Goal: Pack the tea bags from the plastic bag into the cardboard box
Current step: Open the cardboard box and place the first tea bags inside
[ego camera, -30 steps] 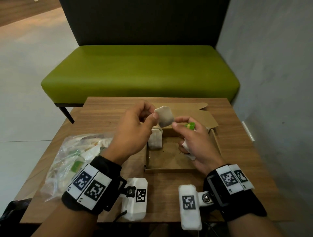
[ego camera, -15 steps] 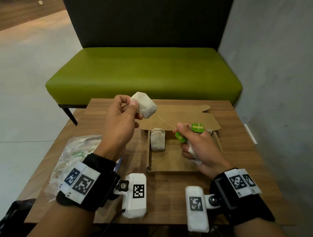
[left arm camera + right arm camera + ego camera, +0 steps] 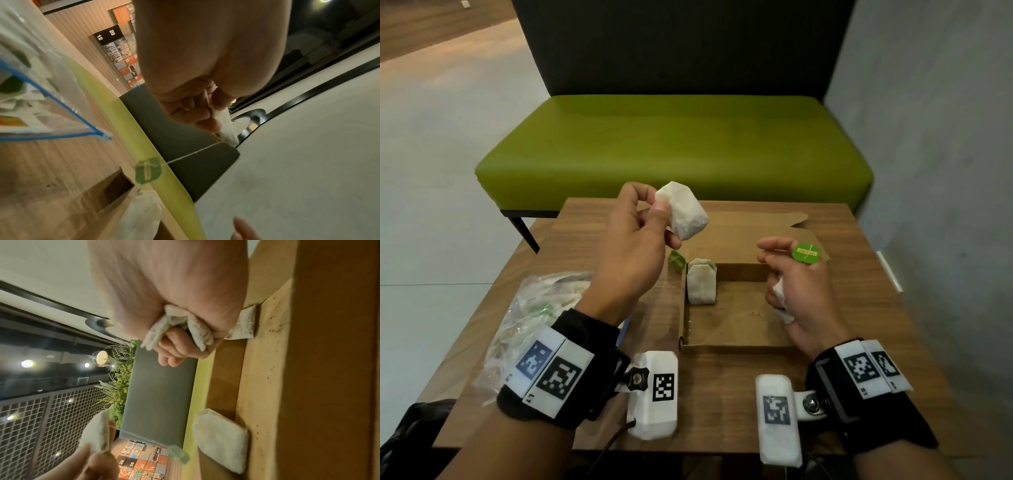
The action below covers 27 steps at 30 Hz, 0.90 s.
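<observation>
Head view: left hand (image 3: pixel 630 236) pinches a plump, soft paper tea bag (image 3: pixel 683 211), right hand (image 3: pixel 796 284) clutches crumpled tea bags (image 3: pixel 179 326) over the shallow brown cardboard box (image 3: pixel 732 346)

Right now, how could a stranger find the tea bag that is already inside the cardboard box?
Find the wooden table before the green bench, then the open brown cardboard box on it. The white paper tea bag stands upright in its far left corner. It alone is held by no hand.
</observation>
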### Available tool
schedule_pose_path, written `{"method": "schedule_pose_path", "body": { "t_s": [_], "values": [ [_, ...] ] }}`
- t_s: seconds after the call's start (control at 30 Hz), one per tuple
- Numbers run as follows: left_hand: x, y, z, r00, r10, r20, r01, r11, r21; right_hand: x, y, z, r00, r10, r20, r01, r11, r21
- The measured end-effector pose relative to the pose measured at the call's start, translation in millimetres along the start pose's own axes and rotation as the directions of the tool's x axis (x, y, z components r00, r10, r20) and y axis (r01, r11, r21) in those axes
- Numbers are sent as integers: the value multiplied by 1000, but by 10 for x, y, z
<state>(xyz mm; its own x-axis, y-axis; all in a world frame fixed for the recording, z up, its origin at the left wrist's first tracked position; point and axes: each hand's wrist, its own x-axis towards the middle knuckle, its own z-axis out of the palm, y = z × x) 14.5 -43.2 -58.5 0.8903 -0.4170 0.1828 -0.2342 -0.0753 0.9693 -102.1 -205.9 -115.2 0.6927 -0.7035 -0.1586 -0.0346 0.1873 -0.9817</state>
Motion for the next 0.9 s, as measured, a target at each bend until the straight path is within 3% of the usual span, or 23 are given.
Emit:
{"method": "schedule_pose_path", "body": {
  "t_s": [0.1,0.27,0.4,0.53,0.63,0.77,0.9],
  "values": [
    [-42,66,46,997,22,75,-23,1000,14,-81,-41,48,992,-51,115,52,999,-5],
    [-89,172,96,986,48,160,-46,999,-14,-151,-22,192,927,-78,368,126,986,-110],
    [-99,210,100,989,1,148,10,997,-75,-161,35,211,903,-66,425,207,932,-297],
    [-53,144,68,997,-44,61,50,995,-91,-172,73,201,890,-80,449,241,918,-315],
    [-22,63,32,999,-32,5,32,999,-2,-187,41,203,886,-94,455,261,910,-321],
    [3,-73,-18,996,84,2,-82,964,254,-202,-27,189,877,-106,468,296,887,-355],
    [-25,-157,14,968,213,135,-252,808,533,-215,-108,193,864,-175,471,386,832,-399]
  ]
}}
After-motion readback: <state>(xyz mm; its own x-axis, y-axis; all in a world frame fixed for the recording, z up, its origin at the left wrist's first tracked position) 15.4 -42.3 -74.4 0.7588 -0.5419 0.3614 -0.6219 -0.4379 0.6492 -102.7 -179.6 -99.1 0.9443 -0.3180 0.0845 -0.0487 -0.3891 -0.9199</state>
